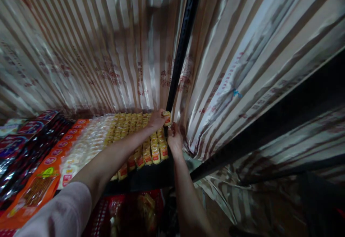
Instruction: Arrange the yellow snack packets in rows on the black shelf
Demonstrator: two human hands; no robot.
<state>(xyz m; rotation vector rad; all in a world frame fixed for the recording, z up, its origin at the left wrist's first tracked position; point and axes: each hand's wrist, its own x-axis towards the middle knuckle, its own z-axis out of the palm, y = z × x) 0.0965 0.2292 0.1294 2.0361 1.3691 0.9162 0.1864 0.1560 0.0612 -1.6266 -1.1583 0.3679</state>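
Note:
My left hand point(156, 120) reaches to the back right corner of the display, its fingers closed on a small yellow snack packet point(167, 118) with a red and white label. Just below and to the right of that packet is my right hand point(175, 138), fingers partly bent and apart, with nothing visible in it. Beneath my left forearm stand rows of matching yellow packets point(155, 150), packed close together on a dark shelf point(151, 177). My left arm hides part of these rows.
Left of the yellow rows lie clear-wrapped white packets point(83, 142), orange snack bags point(40, 179) and dark shiny bags point(29, 150). A striped plastic sheet point(121, 50) hangs behind. A black post point(185, 32) rises at the corner. Below stands a red crate point(99, 215).

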